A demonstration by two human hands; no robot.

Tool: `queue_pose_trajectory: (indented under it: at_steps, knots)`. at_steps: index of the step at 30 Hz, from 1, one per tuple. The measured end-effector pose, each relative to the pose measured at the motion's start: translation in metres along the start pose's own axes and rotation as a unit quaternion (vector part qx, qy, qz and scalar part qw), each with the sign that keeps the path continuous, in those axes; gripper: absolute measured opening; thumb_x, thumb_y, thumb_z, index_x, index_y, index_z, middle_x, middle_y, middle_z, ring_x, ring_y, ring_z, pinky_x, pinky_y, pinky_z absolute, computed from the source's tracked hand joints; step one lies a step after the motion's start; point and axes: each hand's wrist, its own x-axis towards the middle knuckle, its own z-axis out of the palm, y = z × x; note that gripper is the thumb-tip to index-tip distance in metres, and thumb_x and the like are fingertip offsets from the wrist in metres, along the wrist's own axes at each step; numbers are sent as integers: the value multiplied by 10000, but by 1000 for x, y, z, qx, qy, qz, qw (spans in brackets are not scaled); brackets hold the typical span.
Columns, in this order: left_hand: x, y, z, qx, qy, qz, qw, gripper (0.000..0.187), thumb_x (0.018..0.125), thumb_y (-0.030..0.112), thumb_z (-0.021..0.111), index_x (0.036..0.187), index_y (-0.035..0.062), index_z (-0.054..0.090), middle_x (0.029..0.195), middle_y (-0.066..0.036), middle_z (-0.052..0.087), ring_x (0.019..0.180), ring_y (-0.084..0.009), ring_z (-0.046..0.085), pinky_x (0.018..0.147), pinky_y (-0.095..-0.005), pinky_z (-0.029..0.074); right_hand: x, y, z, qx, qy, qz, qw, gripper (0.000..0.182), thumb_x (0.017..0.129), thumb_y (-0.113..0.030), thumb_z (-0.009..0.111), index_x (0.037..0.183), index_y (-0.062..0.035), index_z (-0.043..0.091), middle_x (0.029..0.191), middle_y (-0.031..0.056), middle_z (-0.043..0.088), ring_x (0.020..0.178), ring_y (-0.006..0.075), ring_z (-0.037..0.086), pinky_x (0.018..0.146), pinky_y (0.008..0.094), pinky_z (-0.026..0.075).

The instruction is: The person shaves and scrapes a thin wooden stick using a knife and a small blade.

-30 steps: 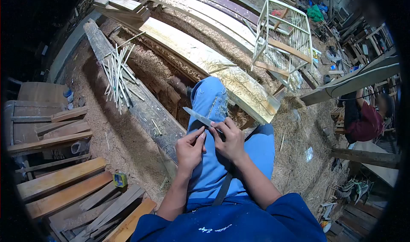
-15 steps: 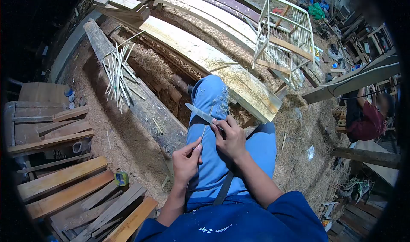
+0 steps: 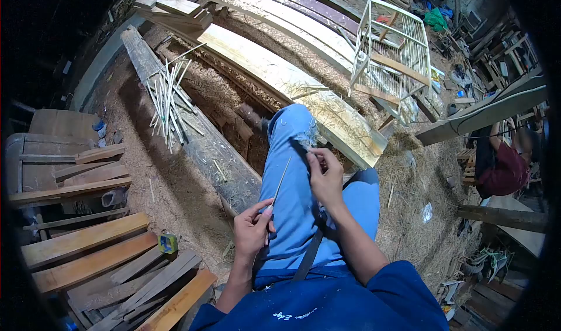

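Note:
My left hand point(image 3: 251, 230) pinches the lower end of a thin wooden stick point(image 3: 281, 180), which slants up and away over my blue trouser leg. My right hand point(image 3: 326, 176) is closed on a knife point(image 3: 301, 146) above my knee. Its blade looks dark and foreshortened here, pointing up and left, and the handle is hidden in my fingers. Knife and stick are apart. Left of my knee, a loose pile of similar thin sticks point(image 3: 168, 106) lies across a weathered plank point(image 3: 225, 176).
A pale wooden birdcage frame point(image 3: 390, 59) stands on long boards point(image 3: 257, 59) ahead. Cut wood pieces point(image 3: 93, 234) and a yellow tape measure point(image 3: 168, 243) are at left. A person in a red shirt point(image 3: 504, 170) is at far right. Shavings cover the ground.
My right hand has moved up and right with the knife, off the stick. The blade has turned from flat and bright to dark and narrow. My left hand keeps the stick, slightly lower.

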Motion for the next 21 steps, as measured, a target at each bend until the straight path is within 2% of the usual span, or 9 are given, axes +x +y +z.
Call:
queue_pose_trajectory:
  at_steps: [1, 2, 6, 7, 9, 10, 12, 16, 21]
  knots:
    - [1, 0, 0, -4, -6, -1, 1000, 281, 1024, 137, 643, 1265, -3, 679, 628, -54, 649, 381, -44, 454, 350, -212, 328, 2, 1, -3, 44, 0, 72, 996, 181, 976, -142, 682, 1122, -43, 717, 873, 129, 683, 775, 214, 687, 727, 355, 524]
    - [2, 1, 1, -7, -13, -3, 1000, 293, 1031, 162, 634, 1261, -18, 662, 624, -75, 651, 362, -56, 449, 337, -217, 315, 2, 5, -4, 52, 0, 68, 996, 195, 980, -134, 682, 1152, -49, 717, 852, 108, 686, 750, 158, 637, 694, 325, 509]
    - [12, 13, 8, -17, -20, -8, 1000, 252, 1037, 170, 625, 1204, -18, 645, 620, -87, 650, 347, -61, 441, 326, -224, 303, -14, -11, -13, 73, -60, 41, 995, 193, 949, -91, 702, 1137, -49, 721, 798, 67, 638, 708, 124, 589, 633, 294, 480]
    - [18, 15, 10, -7, -25, -2, 1000, 227, 1037, 170, 624, 1169, -14, 641, 617, -88, 647, 341, -64, 436, 322, -228, 301, -20, -10, -14, 55, -93, 41, 993, 192, 918, -79, 728, 1107, -46, 726, 811, 87, 637, 713, 159, 616, 638, 317, 487]
    - [31, 18, 16, 3, -30, 2, 1000, 206, 1038, 170, 623, 1133, -11, 636, 614, -89, 644, 335, -67, 432, 318, -232, 298, -24, -13, -14, 3, -81, -82, 993, 168, 894, -75, 745, 1058, -45, 733, 838, 111, 641, 733, 219, 652, 653, 345, 502]
    - [38, 20, 21, 2, -25, 9, 1000, 193, 1039, 167, 621, 1117, -9, 635, 611, -87, 641, 336, -68, 432, 316, -234, 297, -24, -13, -14, 2, -82, -81, 993, 168, 894, -75, 745, 1058, -45, 733, 838, 111, 641, 733, 219, 652, 653, 345, 502]
    - [50, 27, 30, -7, -22, 27, 999, 171, 1038, 151, 617, 1077, -15, 629, 609, -84, 637, 341, -70, 438, 313, -234, 299, -24, -11, -14, 3, -98, -78, 992, 142, 881, -93, 760, 1014, -47, 740, 848, 132, 626, 765, 295, 669, 672, 374, 513]
    - [78, 24, 34, -15, -36, 40, 998, 143, 1038, 114, 609, 1034, -28, 624, 623, -70, 644, 374, -70, 471, 334, -233, 341, -20, -15, -18, -48, -112, -100, 987, 134, 883, -135, 765, 987, -53, 745, 809, 133, 588, 733, 339, 644, 644, 404, 498]
    - [76, 21, 35, -3, -28, 47, 999, 141, 1036, 113, 612, 1026, -26, 636, 613, -59, 635, 377, -66, 469, 339, -231, 347, -24, -16, -15, -89, -94, -108, 986, 123, 882, -143, 769, 979, -71, 745, 810, 122, 580, 688, 334, 642, 599, 434, 492]
